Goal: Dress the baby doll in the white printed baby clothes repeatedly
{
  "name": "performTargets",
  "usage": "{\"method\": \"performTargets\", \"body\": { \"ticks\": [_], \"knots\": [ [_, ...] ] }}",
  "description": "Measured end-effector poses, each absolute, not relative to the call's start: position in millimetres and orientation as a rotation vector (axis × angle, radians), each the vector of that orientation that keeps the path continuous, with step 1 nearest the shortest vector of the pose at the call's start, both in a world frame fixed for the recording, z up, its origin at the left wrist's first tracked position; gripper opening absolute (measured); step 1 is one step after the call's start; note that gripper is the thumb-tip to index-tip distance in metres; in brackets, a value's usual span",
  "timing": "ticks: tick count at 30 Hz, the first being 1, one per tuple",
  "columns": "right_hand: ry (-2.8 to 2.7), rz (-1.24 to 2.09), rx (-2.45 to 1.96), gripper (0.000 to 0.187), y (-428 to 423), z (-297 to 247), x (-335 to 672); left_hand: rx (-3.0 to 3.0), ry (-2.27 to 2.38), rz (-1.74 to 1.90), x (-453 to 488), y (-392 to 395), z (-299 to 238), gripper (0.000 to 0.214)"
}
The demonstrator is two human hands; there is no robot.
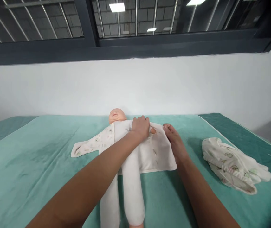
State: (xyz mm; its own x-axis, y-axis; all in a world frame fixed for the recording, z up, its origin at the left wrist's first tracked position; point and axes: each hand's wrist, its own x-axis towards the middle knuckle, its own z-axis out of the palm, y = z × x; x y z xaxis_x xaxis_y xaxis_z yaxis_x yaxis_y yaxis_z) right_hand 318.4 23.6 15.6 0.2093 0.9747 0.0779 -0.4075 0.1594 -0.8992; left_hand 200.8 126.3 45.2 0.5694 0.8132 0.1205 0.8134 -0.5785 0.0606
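A baby doll (117,116) lies on its back, head away from me, in a white undersuit with long legs (132,186). An open baby shirt (158,155) with small prints lies under it; one sleeve (87,147) stretches out to the left. My left hand (140,126) is closed around the doll's arm at the right side of its chest, which mostly hides that arm. Beside it shows a small skin-toned patch, seemingly the doll's hand (152,130). My right hand (174,139) pinches the outer edge of the shirt's right panel and lifts it.
A crumpled printed baby garment (235,164) lies on the right. Everything rests on a green padded cover (42,177) with a seam near its right side. Behind stand a white wall (135,85) and a dark-framed window (135,47) with bars.
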Motion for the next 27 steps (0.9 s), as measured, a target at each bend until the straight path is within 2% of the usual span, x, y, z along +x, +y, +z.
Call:
{"method": "performTargets", "body": {
  "ticks": [2,6,10,13,15,17,22,24,27],
  "knots": [
    [-0.894,1.213,-0.872,0.034,19.1,17.6,308.1,-2.885,-1.425,-0.315,201.9,129.4,43.0,0.039],
    [-1.079,1.226,-0.802,0.05,16.2,13.2,294.1,-3.169,-1.239,-0.469,184.8,139.2,52.8,0.025],
    [-1.24,1.21,-0.788,0.042,13.8,3.0,280.6,-3.269,-1.215,-0.722,150.1,142.9,72.1,0.033],
    [-1.472,1.082,-0.855,0.029,4.9,0.5,270.8,-3.206,-1.244,-0.855,122.1,140.5,83.0,0.022],
    [-1.651,0.942,-0.899,0.024,-5.4,3.6,264.6,-3.044,-1.341,-0.896,104.5,138.3,85.1,0.015],
    [-1.773,0.87,-0.88,0.026,-17.5,9.2,258.6,-2.855,-1.507,-0.95,87.7,134.7,81.8,0.014],
    [-1.718,0.989,-0.816,0.02,-34.5,15.7,257.5,-2.551,-1.746,-1.102,47.8,105.5,52.4,0.009],
    [-1.584,0.902,-0.95,0.018,-27.5,9.0,267.4,-2.494,-1.845,-1.165,31.7,84.7,35.5,0.009],
    [-1.511,0.651,-1.359,0.024,-6.3,-10.1,284.1,-2.486,-2.131,-1.268,10.8,52.7,11.1,0.026]
  ]
}}
